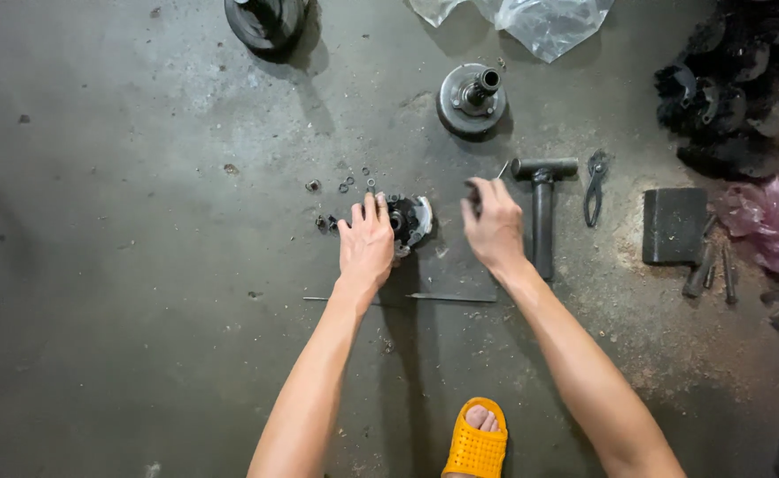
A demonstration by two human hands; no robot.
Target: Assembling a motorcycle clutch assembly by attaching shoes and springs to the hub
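The left hand (pixel 367 243) is laid flat, fingers spread and extended, on the floor (pixel 124 265) at the left edge of a small round metal part (pixel 409 219); the fingertips touch or overlap that part, and nothing is gripped. The right hand (pixel 494 228) is curled, its fingers closed around a small dark object (pixel 472 189) at the fingertips; what that object is cannot be told from this view, though a thin rod (pixel 502 169) is seen just beyond the knuckles and may belong to it.

The round part lies on the concrete floor between the two hands, nearer the left one. Small washers and nuts (pixel 347 184) are scattered just above and to the left of it. A thin metal strip (pixel 451 297) lies across the floor below the hands, passing under both wrists.

Just right of the right hand a T-shaped tool (pixel 542 212) lies with its handle pointing toward the person. Pliers (pixel 595 186) are set beside it, then a dark block (pixel 674 225). Above the hands a round hub with a shaft (pixel 472 97) stands on the floor. A clear plastic bag (pixel 540 19) is seen at the top edge, and a black round part (pixel 265 21) at the top left. A foot in an orange sandal (pixel 475 443) is seen at the bottom.
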